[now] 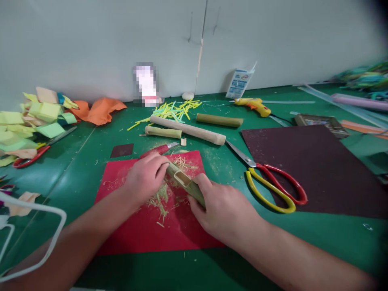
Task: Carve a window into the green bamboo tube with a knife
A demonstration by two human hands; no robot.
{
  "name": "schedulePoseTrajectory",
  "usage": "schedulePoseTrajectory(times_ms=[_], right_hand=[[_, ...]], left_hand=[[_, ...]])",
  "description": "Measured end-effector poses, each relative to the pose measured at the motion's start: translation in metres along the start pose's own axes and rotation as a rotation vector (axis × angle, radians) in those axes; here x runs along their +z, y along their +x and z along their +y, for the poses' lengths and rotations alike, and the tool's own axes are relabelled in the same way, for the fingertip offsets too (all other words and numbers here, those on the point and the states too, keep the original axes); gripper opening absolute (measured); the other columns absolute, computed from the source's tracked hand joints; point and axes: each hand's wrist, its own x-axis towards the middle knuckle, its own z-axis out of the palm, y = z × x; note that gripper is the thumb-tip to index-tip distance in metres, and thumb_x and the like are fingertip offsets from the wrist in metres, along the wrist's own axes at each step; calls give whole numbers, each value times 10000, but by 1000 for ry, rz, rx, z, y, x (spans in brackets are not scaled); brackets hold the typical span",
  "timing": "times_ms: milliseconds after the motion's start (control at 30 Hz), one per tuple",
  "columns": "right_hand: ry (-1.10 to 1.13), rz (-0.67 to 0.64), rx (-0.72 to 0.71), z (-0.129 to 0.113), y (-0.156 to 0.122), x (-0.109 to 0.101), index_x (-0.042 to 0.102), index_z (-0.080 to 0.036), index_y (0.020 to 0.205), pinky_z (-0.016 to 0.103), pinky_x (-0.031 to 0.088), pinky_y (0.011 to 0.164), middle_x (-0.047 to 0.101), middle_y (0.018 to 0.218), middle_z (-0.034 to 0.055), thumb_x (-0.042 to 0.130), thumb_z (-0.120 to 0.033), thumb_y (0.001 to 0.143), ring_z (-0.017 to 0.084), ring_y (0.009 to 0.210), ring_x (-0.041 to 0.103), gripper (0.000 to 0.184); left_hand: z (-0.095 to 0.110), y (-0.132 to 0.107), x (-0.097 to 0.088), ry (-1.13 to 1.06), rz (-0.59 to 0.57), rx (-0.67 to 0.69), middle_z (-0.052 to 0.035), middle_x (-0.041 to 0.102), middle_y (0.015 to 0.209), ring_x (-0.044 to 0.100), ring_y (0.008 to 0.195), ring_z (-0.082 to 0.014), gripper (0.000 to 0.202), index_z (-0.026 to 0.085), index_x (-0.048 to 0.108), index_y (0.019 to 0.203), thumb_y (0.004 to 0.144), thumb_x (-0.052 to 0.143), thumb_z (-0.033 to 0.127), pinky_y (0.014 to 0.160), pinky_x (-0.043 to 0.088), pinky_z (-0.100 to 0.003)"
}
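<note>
A split green bamboo piece (184, 182) lies slanted over a red sheet (178, 230) on the green table. My right hand (222, 210) is closed around its near end. My left hand (145, 176) is curled over the far end, and the fingers hide what is under them. A red-handled knife (159, 150) lies just beyond the left hand, touching nothing of it that I can see. Pale green shavings (159, 201) are scattered on the red sheet between the hands.
Red-and-yellow scissors (269, 184) lie right of the hands, partly on a dark brown sheet (321, 169). Three bamboo sticks (188, 130) and cut straw bits (174, 110) lie behind. A yellow glue gun (253, 106), a paper pile (33, 121) and red scissors (30, 158) stand further off.
</note>
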Motion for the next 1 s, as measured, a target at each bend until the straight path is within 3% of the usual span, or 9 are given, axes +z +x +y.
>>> schedulePoseTrajectory(times_ms=[1000], right_hand=[[77,-4,13,0,-1,1,443,-202,890,264,144,431,602,636,3,444,-305,811,151,484,522,130]], left_hand=[[-6,-1,2,-10,-7,11,-43,603,861,559,815,-147,142,161,588,881,889,447,176,745,460,-276]])
